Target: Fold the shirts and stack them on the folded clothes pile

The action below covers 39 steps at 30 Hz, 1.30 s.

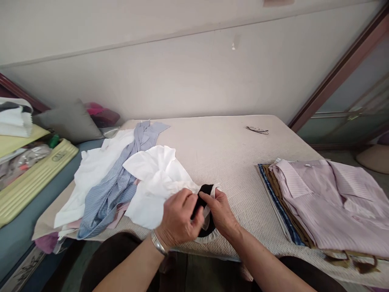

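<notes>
White garment (152,178) with a black collar (204,194) lies at the mattress's (231,162) near edge; left hand (178,219) and right hand (221,215) both pinch the collar, beside the folded shirt stack (328,202).

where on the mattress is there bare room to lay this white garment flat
The widest bare patch on the mattress runs between the unfolded clothes pile and the folded stack, back to the glasses. It is crowded at the left edge and right corner, and where both hands hold the white garment.
</notes>
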Available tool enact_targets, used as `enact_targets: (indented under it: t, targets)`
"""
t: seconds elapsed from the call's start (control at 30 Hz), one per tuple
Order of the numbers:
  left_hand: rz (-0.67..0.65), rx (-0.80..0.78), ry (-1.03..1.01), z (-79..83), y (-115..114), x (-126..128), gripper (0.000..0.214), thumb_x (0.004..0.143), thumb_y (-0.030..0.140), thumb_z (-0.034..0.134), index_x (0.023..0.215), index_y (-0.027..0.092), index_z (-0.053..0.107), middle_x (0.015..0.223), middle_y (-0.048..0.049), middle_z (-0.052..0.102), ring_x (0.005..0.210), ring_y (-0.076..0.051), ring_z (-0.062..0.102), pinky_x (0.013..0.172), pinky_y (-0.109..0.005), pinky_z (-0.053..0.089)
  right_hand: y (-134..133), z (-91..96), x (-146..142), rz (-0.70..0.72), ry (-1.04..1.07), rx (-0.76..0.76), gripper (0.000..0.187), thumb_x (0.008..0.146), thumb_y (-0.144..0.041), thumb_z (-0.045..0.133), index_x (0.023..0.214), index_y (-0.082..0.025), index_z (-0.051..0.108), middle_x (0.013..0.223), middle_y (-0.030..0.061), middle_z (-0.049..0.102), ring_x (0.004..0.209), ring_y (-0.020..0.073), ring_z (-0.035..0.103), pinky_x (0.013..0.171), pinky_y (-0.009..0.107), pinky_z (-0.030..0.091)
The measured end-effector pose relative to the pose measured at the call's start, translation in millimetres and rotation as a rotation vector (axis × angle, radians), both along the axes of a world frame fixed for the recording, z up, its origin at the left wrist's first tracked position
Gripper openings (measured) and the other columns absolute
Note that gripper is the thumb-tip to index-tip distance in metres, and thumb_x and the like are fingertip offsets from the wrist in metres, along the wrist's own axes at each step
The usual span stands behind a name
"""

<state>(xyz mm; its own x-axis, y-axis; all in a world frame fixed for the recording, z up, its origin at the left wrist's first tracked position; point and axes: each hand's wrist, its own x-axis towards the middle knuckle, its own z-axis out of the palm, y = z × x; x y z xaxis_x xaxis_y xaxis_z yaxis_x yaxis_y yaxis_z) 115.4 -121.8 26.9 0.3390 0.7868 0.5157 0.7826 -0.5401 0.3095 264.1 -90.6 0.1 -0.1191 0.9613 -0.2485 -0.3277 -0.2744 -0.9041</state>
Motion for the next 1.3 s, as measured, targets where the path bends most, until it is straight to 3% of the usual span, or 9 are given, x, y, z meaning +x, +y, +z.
enact_targets:
  t: [0.13,0.33,0.43,0.53,0.67,0.83,1.0,1.13,1.3]
  targets:
    - [0.107,-0.108,0.029,-17.7,-13.8,23.2,0.054,0.088,0.028,0.061,0.138,0.015,0.045,0.121,-0.0195,0.059,0.109,-0.035,0.057,0.086,-0.049,0.052,1.9,1.7,0.6,0.036,-0.108,0.064,0.024,0.080,-0.042,0.069,0.076,-0.019,0.063,0.072,0.0000,0.061,0.067,0.0151,0.051,0.063,0.028,0.043]
    - [0.194,-0.260,-0.189,-25.2,5.2,5.3,0.030,0.084,0.005,0.047,0.107,0.024,0.054,0.099,-0.0073,0.062,0.094,-0.026,0.059,0.081,-0.039,0.048,7.8,15.8,20.3,0.237,-0.400,0.276,0.032,0.079,-0.042,0.071,0.060,-0.021,0.056,0.061,-0.0009,0.054,0.060,0.0141,0.045,0.055,0.029,0.034]
    - [0.161,-0.336,-0.347,-21.8,11.7,-1.9,0.027,0.087,0.006,0.044,0.103,0.023,0.057,0.095,-0.0048,0.063,0.089,-0.022,0.060,0.080,-0.035,0.046,13.7,24.1,41.3,0.131,-0.610,0.370,0.039,0.078,-0.046,0.075,0.059,-0.023,0.051,0.056,-0.0021,0.049,0.056,0.0136,0.042,0.053,0.029,0.031]
    - [0.153,-0.366,-0.413,-19.1,12.9,-2.2,0.026,0.089,0.008,0.045,0.104,0.023,0.060,0.095,-0.0047,0.065,0.088,-0.021,0.060,0.079,-0.033,0.045,17.9,28.0,53.5,-0.062,-0.849,0.532,0.026,0.074,-0.041,0.079,0.077,-0.023,0.060,0.075,0.0023,0.062,0.071,0.0200,0.054,0.066,0.034,0.042]
    - [0.139,-0.406,-0.485,-15.5,12.7,-1.0,0.022,0.091,0.011,0.047,0.102,0.022,0.063,0.096,-0.0041,0.067,0.090,-0.020,0.060,0.081,-0.032,0.044,19.5,22.8,45.7,0.089,-0.848,0.708,0.050,0.074,-0.021,0.074,0.123,-0.026,0.064,0.125,0.0080,0.066,0.117,0.0296,0.057,0.100,0.045,0.043]
    - [0.104,-0.597,-0.683,-13.9,16.0,-5.0,0.016,0.095,0.028,0.055,0.100,0.021,0.068,0.094,-0.0027,0.069,0.087,-0.018,0.059,0.079,-0.028,0.045,26.0,12.1,31.9,0.188,-0.595,0.572,0.032,0.080,-0.012,0.054,0.102,-0.027,0.071,0.100,0.0025,0.073,0.097,0.0229,0.065,0.090,0.038,0.048]
    - [0.081,-0.767,-0.973,-14.9,18.8,-9.6,0.026,0.092,0.042,0.063,0.105,0.021,0.072,0.088,-0.0012,0.069,0.082,-0.016,0.058,0.074,-0.025,0.045,32.6,14.1,37.1,0.269,-0.381,0.405,0.013,0.086,-0.026,0.059,0.086,-0.024,0.071,0.082,-0.0009,0.070,0.079,0.0172,0.059,0.074,0.030,0.044]
    - [0.029,-0.832,-1.143,-13.2,20.6,-13.1,0.029,0.089,0.044,0.068,0.104,0.020,0.073,0.088,-0.0018,0.070,0.082,-0.017,0.060,0.075,-0.027,0.047,29.6,22.8,42.5,0.422,-0.189,0.159,0.020,0.086,-0.042,0.068,0.084,-0.022,0.071,0.075,-0.0017,0.067,0.065,0.0136,0.053,0.060,0.026,0.039]
    - [0.167,-0.677,-0.841,-17.7,24.4,-21.6,0.024,0.089,0.041,0.067,0.100,0.020,0.073,0.086,-0.0017,0.068,0.083,-0.018,0.058,0.075,-0.028,0.046,29.7,26.4,51.1,0.414,0.028,0.016,0.027,0.082,-0.048,0.074,0.087,-0.021,0.070,0.075,-0.0011,0.068,0.064,0.0147,0.058,0.062,0.026,0.042]
